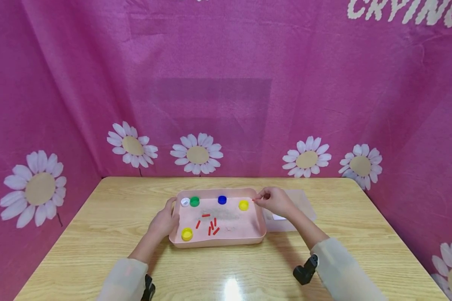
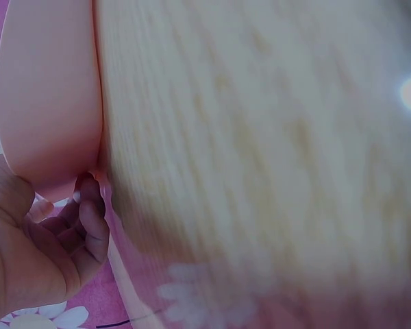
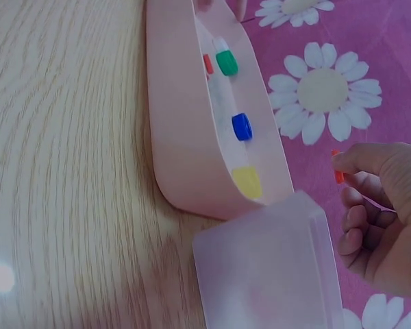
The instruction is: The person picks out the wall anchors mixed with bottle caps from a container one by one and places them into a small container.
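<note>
My left hand (image 1: 163, 221) holds the left end of a pink tray (image 1: 226, 241); in the left wrist view its fingers curl beneath the tray's end. Above the tray's right end, my right hand (image 1: 274, 201) pinches a short red stick (image 3: 338, 166) between thumb and forefinger. Inside the tray, several more red sticks (image 1: 211, 225) lie scattered left of the middle. A white cap (image 1: 185, 202), a green bottle cap (image 1: 194, 201), a blue bottle cap (image 1: 222, 200) and a yellow cap (image 1: 243, 205) line the far side. Another yellow cap (image 1: 187, 234) sits in the front left corner.
A translucent box or lid (image 3: 267, 267) lies against the tray's right end, with a white patch (image 1: 278, 217) at it. Both stand on a wooden table (image 1: 128, 200). A magenta flowered cloth (image 1: 241, 125) hangs behind the table and at its sides.
</note>
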Tool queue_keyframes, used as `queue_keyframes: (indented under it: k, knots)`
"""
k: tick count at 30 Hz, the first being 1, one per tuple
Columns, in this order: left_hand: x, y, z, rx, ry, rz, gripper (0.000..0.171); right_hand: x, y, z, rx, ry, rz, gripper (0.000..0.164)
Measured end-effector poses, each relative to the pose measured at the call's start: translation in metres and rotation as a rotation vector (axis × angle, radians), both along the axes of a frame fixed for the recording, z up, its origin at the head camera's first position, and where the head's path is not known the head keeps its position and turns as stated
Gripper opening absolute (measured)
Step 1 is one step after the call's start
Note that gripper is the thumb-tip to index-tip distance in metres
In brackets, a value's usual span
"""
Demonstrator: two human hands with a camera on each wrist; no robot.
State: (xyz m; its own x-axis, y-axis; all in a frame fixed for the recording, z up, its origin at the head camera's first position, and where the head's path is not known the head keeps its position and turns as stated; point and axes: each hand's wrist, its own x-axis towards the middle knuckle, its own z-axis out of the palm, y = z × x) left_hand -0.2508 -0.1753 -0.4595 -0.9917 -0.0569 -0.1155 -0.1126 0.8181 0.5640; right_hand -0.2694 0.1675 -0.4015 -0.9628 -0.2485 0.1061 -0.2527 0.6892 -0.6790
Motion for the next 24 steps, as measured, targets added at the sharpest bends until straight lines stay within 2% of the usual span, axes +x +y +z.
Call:
queue_keyframes:
  k: [7,24]
  knots:
    - [0.001,0.000,0.002,0.000,0.003,0.000,0.059,-0.001,0.015,0.001,-0.039,-0.032,-0.026,0.011]
    - [0.001,0.000,0.001,-0.001,-0.003,-0.005,0.059,0.005,0.046,-0.007,-0.018,-0.060,-0.074,0.015]
